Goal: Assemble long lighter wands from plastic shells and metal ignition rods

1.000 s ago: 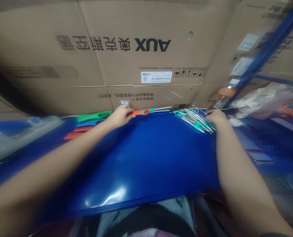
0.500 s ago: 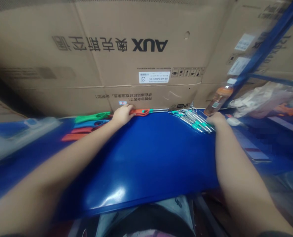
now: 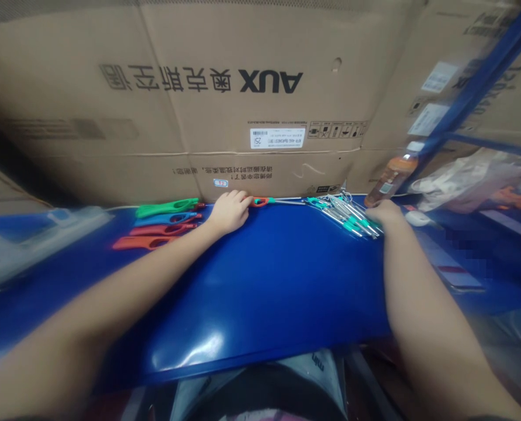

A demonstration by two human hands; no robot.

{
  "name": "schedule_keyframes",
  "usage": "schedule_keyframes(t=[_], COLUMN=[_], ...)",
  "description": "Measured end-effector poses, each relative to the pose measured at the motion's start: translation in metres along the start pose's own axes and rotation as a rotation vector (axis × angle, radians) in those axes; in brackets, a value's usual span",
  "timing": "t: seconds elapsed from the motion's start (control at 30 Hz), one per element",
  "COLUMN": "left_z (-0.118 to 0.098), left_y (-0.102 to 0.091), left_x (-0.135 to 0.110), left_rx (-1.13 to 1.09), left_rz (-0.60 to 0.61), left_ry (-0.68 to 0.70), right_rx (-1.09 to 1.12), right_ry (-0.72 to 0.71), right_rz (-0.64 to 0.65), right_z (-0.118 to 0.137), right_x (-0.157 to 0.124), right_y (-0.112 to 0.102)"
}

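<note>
My left hand (image 3: pixel 229 213) is closed over the handle of an orange stick lighter (image 3: pixel 260 202) against the box. The lighter's silver tube (image 3: pixel 289 201) sticks out to the right. To the left of that hand lie a green handle (image 3: pixel 166 207), a blue handle (image 3: pixel 159 220) and red ones (image 3: pixel 144 242). My right hand (image 3: pixel 388 211) is at the right edge of a pile of silver lighter tubes with teal parts (image 3: pixel 348 216); its fingers are blurred and mostly hidden, so their grip is unclear.
A large cardboard box (image 3: pixel 172 126) stands along the back of the blue tabletop (image 3: pixel 278 280). Beside my right hand is a bottle of brown drink (image 3: pixel 392 178). Clear plastic (image 3: pixel 45 240) lies at left, a white bag (image 3: pixel 457 175) at right, near a blue frame post (image 3: pixel 483 85).
My left hand has slid right along the orange lighter, covering more of its handle. My right hand stays by the tube pile, with the whole view shifted slightly.
</note>
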State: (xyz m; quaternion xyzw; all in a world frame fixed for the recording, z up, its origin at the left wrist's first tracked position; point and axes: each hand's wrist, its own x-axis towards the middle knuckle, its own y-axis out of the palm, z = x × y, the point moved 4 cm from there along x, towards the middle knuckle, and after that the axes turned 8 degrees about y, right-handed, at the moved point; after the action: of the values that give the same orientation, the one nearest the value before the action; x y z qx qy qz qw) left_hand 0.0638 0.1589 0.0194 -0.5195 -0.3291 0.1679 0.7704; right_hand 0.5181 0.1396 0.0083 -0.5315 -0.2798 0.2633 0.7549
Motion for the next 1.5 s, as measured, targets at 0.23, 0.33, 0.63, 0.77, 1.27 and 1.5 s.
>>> schedule_keyframes(t=[0.23, 0.33, 0.63, 0.77, 1.27, 1.5], left_z=[-0.03, -0.033, -0.033, -0.041, 0.0, 0.021], left_y=[-0.012, -0.009, -0.003, -0.014, -0.073, -0.068], left_x=[-0.015, -0.019, -0.015, -0.024, -0.122, -0.128], left_rx=[-0.023, -0.034, -0.04, -0.033, 0.186, 0.093], left_rz=[0.045, 0.071, 0.103, 0.083, 0.365, 0.467], left_ry=[0.08, 0.083, -0.002, -0.025, -0.397, -0.408], right_rx=[0.027, 0.065, 0.096, 0.114, 0.085, 0.107], right_ry=[-0.143, -0.341, -0.759, -0.851, -1.252, -1.246], right_rz=[-0.037, -0.037, 0.04, 0.082, 0.478, 0.54], right_z=[0.042, 0.078, 0.117, 0.119, 0.153, 0.153], right_x=[-0.038, -0.07, -0.119, -0.124, -0.235, -0.236], right_y=[-0.023, -0.023, -0.01, -0.015, -0.01, -0.003])
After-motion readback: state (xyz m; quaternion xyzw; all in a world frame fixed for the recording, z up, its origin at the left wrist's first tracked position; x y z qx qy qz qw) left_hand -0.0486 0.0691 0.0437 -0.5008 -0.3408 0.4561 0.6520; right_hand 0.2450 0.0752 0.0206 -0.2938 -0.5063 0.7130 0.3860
